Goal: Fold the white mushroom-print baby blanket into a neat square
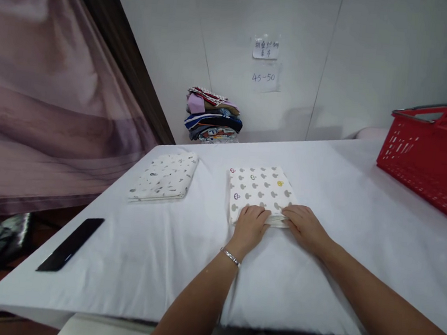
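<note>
A folded white cloth (259, 190) printed with grey mushroom-like shapes and a few coloured ones lies in front of me on the white-covered table. My left hand (251, 224), with a silver bracelet at the wrist, grips its near edge, fingers over the top. Just to the right, my right hand (305, 224) holds the near right corner in the same way. Both thumbs point inward along the edge, where the layers show a little. Further left lies a second folded white cloth (166, 176) with small dark prints, untouched.
A black phone-like slab (70, 244) rests near the left edge of the table (149, 266). At the right stands a red plastic basket (432, 157). Behind the table is a stack of folded fabrics (213, 117) by the wall. A mauve curtain (56, 86) hangs at left.
</note>
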Tool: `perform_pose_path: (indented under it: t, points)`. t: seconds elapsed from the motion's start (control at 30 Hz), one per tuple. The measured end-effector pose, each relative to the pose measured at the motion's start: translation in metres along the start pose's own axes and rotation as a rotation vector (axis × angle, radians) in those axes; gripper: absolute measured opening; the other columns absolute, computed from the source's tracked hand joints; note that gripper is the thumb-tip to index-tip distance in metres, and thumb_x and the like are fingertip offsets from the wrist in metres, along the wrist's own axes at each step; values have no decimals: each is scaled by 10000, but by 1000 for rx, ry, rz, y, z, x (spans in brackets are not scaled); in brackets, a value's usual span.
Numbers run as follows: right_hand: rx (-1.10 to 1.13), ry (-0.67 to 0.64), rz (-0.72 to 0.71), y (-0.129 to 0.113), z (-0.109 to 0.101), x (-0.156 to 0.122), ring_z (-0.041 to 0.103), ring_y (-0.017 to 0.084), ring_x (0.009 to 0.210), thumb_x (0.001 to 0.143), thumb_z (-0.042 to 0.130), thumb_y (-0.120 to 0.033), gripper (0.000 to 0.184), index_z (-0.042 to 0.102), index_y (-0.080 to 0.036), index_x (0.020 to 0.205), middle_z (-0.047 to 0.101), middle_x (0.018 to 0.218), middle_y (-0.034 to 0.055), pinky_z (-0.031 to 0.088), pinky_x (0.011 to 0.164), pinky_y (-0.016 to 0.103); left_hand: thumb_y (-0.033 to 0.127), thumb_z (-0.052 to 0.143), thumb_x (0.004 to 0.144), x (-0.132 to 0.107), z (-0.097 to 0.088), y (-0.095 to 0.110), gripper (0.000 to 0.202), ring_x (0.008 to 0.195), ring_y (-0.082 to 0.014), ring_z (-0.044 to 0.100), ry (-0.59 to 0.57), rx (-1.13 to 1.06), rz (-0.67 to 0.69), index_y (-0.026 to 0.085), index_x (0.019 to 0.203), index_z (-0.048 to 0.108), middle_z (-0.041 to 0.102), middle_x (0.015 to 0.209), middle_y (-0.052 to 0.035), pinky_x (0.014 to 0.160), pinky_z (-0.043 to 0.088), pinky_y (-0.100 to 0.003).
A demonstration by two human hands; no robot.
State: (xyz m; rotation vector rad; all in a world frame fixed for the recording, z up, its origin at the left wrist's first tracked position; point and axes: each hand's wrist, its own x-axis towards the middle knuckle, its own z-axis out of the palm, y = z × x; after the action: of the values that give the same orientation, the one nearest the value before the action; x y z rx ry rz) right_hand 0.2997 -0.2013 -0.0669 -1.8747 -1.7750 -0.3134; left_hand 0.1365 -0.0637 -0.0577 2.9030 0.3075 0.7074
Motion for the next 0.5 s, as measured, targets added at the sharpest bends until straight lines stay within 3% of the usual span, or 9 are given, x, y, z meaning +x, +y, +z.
perform_pose_path:
  t: [0.5]
  points:
    - [19, 3, -16, 3, 2, -3, 541, 235, 1045, 899, 421, -220, 260, 565, -206, 1115, 618, 1116, 87, 409, 895, 445, 260, 503, 893, 0, 3, -9, 164, 973, -165, 537, 42, -34, 35, 221, 1043, 557, 624, 1011, -19, 855, 412, -338]
